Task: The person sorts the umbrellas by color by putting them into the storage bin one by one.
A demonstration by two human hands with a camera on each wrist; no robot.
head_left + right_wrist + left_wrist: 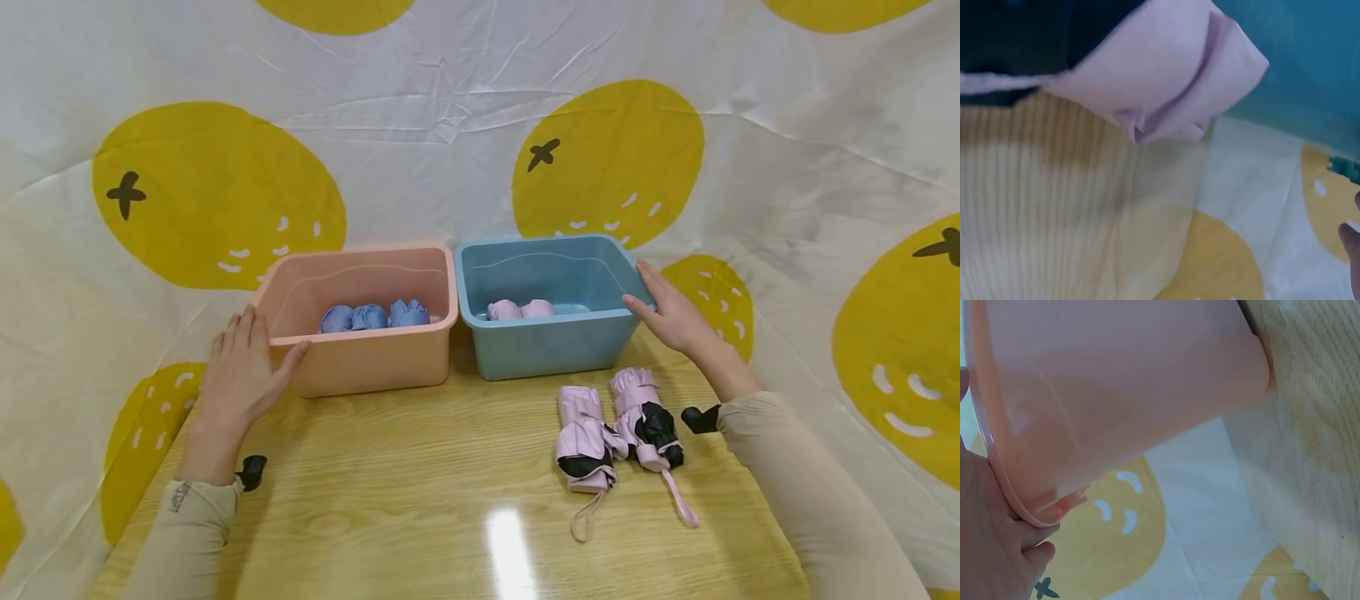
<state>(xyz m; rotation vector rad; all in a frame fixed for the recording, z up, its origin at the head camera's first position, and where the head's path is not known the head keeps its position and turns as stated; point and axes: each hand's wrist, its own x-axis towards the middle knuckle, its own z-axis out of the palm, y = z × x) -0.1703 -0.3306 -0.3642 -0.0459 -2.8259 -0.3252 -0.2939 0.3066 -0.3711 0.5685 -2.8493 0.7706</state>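
Observation:
My left hand rests with straight fingers on the left front corner of a peach plastic bin; its thumb lies on the front rim. Fingertips show at that corner in the left wrist view. My right hand touches the right rim of a blue bin, fingers extended and thumb over the front corner. Three rolled blue bundles lie in the peach bin. Two pink bundles lie in the blue bin. Two folded pink umbrellas with black parts and wrist straps lie in front of the blue bin.
Both bins stand side by side at the back of a wooden table. Behind them hangs a white cloth printed with yellow fruit. One pink umbrella looms close in the right wrist view, beside the blue bin's wall.

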